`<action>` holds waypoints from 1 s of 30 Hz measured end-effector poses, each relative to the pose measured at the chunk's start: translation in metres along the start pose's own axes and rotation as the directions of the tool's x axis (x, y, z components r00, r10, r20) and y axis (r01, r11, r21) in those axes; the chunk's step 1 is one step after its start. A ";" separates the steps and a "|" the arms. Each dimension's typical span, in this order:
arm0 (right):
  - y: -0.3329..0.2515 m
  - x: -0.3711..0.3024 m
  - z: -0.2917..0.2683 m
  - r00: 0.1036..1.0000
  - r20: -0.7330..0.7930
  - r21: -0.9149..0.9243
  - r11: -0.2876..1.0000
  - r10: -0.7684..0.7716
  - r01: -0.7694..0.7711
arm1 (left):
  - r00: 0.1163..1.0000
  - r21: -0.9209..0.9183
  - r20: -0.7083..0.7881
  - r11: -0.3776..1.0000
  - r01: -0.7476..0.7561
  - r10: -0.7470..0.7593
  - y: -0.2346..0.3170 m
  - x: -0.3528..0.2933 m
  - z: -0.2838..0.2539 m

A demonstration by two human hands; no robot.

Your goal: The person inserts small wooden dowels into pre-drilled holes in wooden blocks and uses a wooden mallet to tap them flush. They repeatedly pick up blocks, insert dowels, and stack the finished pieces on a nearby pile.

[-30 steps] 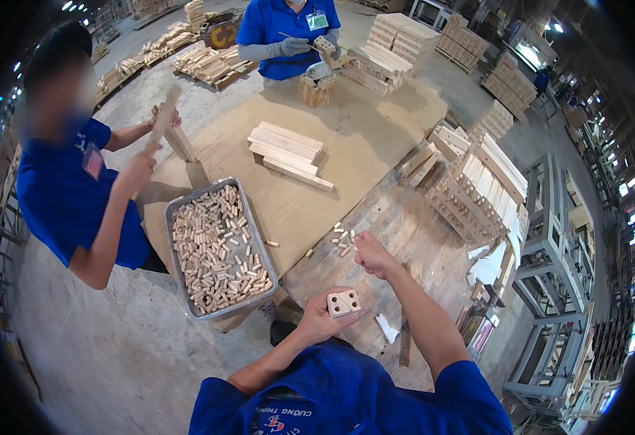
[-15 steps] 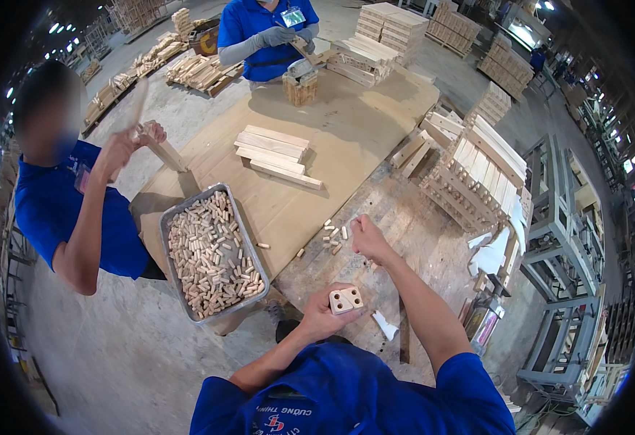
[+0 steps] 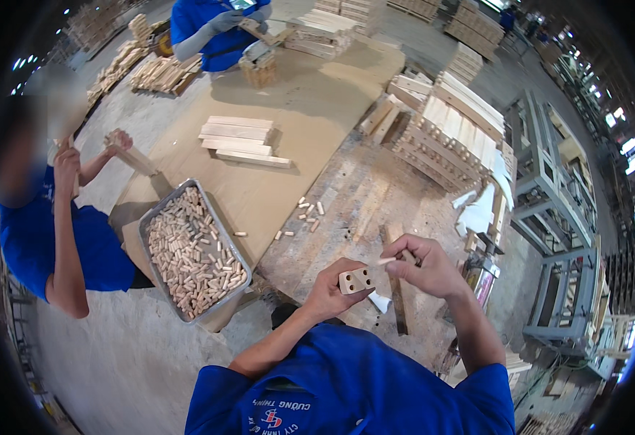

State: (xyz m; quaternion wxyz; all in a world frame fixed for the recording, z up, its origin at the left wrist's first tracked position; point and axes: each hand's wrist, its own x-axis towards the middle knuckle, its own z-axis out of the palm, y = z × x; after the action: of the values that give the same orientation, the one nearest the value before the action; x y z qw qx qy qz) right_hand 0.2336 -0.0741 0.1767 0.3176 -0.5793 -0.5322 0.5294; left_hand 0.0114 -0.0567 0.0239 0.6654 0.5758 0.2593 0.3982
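My left hand (image 3: 326, 291) is wrapped round a pale wooden block (image 3: 356, 280), its drilled end facing up with several round holes. Just right of it, my right hand (image 3: 431, 270) pinches a short wooden dowel (image 3: 386, 260) between thumb and finger, its tip close to the block but apart from it. A second dowel (image 3: 409, 257) shows within the fingers of the same hand. Beyond my hands, several loose dowels (image 3: 310, 212) lie on the worn tabletop (image 3: 346, 188).
A grey tray (image 3: 222, 227) heaped with dowels stands at the left. Wooden bars (image 3: 238, 134) lie on brown sheeting; drilled pieces (image 3: 441, 148) are stacked at right. A dark strip (image 3: 399, 297) and white scrap (image 3: 380, 302) lie nearby. Co-workers (image 3: 56, 239) handle wood left and far.
My right hand has come back from beside the loose dowels to near the block, now showing dowels in its fingers. The view has shifted; the left co-worker's raised hand has come down.
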 end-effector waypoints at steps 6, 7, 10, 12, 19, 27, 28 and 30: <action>0.004 -0.023 0.014 0.947 0.057 -0.503 0.810 -0.316 0.300 | 0.994 0.199 0.105 0.979 -0.045 0.025 0.005 0.006 0.007; 0.009 -0.025 0.014 0.943 0.064 -0.529 0.790 -0.327 0.310 | 0.992 0.210 0.122 0.976 -0.050 0.025 0.004 0.006 0.007; 0.016 -0.028 0.013 0.927 0.104 -0.603 0.719 -0.360 0.347 | 0.987 0.258 0.154 0.963 -0.078 0.038 0.003 0.006 0.006; 0.015 -0.029 0.012 0.912 0.151 -0.648 0.659 -0.381 0.383 | 0.985 0.310 0.159 0.944 -0.113 0.065 0.002 0.006 0.008; 0.007 -0.032 0.002 0.870 0.368 -0.756 0.439 -0.328 0.485 | 0.972 0.327 0.181 0.923 -0.204 0.151 0.000 0.008 0.014; -0.001 -0.033 0.000 0.855 0.431 -0.772 0.372 -0.289 0.515 | 0.968 0.354 0.178 0.906 -0.232 0.178 -0.002 0.010 0.015; 0.000 -0.032 0.000 0.852 0.432 -0.774 0.364 -0.295 0.519 | 0.966 0.358 0.187 0.903 -0.238 0.180 -0.001 0.011 0.015; 0.001 -0.031 -0.001 0.847 0.433 -0.777 0.349 -0.307 0.524 | 0.961 0.366 0.206 0.897 -0.249 0.183 0.001 0.012 0.015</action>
State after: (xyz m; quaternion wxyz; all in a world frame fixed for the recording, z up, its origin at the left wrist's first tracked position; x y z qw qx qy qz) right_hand 0.2383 -0.1037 0.1849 0.0414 -0.4419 -0.8851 0.1401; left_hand 0.0295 -0.0550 0.0288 0.5088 0.7526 0.2109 0.3610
